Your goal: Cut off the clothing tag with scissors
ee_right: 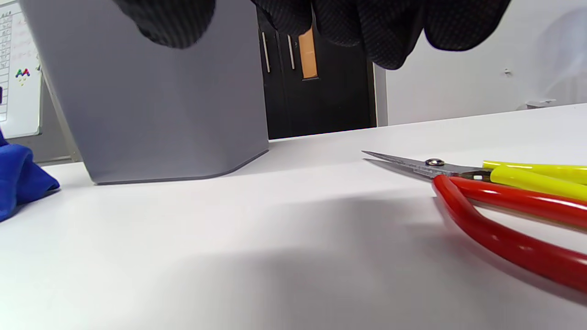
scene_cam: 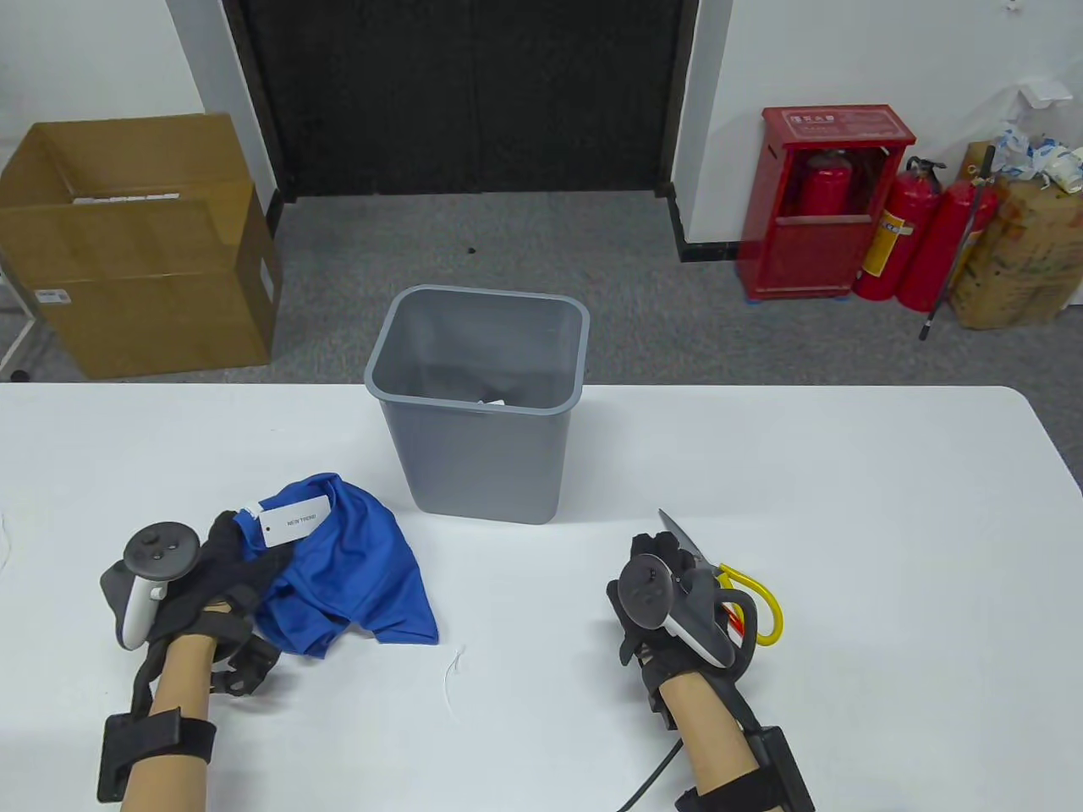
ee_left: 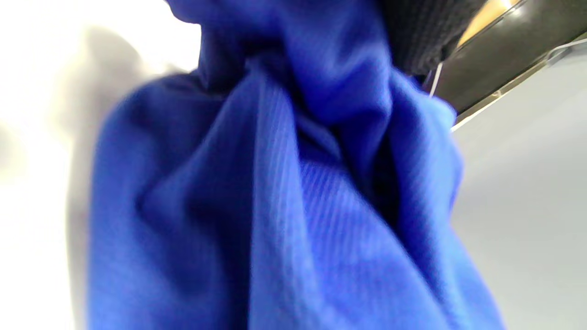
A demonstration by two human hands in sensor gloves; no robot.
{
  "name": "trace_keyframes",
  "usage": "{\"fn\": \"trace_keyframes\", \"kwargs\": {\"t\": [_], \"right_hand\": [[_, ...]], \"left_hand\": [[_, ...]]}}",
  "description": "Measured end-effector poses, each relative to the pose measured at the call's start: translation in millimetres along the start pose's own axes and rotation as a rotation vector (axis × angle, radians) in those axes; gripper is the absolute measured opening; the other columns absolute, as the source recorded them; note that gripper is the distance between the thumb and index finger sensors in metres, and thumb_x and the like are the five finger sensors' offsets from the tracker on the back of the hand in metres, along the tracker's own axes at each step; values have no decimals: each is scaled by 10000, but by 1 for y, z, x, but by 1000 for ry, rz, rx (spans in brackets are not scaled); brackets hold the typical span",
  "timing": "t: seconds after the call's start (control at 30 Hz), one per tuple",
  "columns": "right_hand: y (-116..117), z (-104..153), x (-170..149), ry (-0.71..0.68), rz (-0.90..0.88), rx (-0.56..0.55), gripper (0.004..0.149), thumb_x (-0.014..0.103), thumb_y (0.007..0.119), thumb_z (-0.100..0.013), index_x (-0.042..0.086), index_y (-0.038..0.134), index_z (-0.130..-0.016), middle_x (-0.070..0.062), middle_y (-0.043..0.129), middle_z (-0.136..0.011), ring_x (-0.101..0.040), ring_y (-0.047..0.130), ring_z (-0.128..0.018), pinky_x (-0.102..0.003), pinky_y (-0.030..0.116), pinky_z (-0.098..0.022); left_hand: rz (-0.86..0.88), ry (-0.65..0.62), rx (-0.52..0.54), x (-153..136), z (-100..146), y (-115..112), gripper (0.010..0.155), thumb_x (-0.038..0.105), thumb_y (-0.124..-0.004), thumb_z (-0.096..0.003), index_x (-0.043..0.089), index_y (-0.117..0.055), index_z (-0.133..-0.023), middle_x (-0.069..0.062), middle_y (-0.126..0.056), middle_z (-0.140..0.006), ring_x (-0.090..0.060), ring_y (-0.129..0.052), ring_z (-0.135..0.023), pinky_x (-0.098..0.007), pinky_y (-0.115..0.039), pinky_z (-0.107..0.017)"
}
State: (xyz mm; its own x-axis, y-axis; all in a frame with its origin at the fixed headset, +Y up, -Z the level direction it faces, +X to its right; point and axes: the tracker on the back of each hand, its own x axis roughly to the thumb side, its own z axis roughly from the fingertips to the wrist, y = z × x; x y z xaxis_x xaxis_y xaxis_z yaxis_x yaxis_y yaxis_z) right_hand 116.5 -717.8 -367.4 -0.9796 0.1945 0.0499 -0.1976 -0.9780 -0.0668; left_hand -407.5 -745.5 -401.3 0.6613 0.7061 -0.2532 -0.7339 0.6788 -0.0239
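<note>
Just below the right hand's (scene_cam: 668, 592) fingertips (ee_right: 394, 32) the scissors (ee_right: 495, 201) lie flat on the white table (scene_cam: 846, 507), blades shut and pointing away from the wrist, red and yellow handle loops nearest the palm. These fingers are seen hanging loosely curled above the handles, with nothing gripped and a gap of table showing beneath them. The step in hand is judged to be the pickup: the loops should be entered by thumb and fingers while the blades are kept closed and turned away from the other hand. Between the left hand's (scene_cam: 195, 584) fingers a bunch of the blue garment (scene_cam: 355, 575) is held gathered. Beyond those fingers the white clothing tag (scene_cam: 294, 523) lies on the fabric and should be kept exposed. Farther off stands a grey waste bin (scene_cam: 482, 440).
</note>
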Motion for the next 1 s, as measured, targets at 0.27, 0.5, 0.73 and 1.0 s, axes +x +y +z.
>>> {"fn": "trace_keyframes", "kwargs": {"t": [0.27,0.5,0.73,1.0], "right_hand": [[-1,0,1,-5,0,-10,723,521,648,-446,105,499,-1019,-218,571,-1043,-471,720,-878,-614,651,-581],[-2,2,4,-30,5,-13,721,524,643,-448,105,504,-1017,-219,577,-1039,-467,729,-869,-609,656,-577],[-2,2,4,-32,-2,-8,718,523,644,-447,105,508,-1016,-220,576,-1039,-468,728,-868,-612,653,-578],[-2,2,5,-32,5,5,716,521,646,-446,106,512,-1015,-219,576,-1040,-468,726,-869,-614,650,-579]], "left_hand": [[-117,-135,76,34,29,43,908,578,-831,-554,249,-275,-1192,-62,-366,-1254,-422,-416,-1193,-730,-244,-757],[-572,-193,210,83,32,19,753,517,-863,-550,348,-458,-1162,7,-471,-1233,-343,-468,-1196,-699,-275,-794],[-1010,-201,216,103,19,-23,788,507,-879,-531,353,-436,-1164,67,-451,-1235,-278,-442,-1214,-665,-247,-832],[-1081,-147,240,101,8,-30,784,461,-880,-538,351,-421,-1163,59,-617,-1165,-267,-613,-1153,-693,-287,-831]]}}
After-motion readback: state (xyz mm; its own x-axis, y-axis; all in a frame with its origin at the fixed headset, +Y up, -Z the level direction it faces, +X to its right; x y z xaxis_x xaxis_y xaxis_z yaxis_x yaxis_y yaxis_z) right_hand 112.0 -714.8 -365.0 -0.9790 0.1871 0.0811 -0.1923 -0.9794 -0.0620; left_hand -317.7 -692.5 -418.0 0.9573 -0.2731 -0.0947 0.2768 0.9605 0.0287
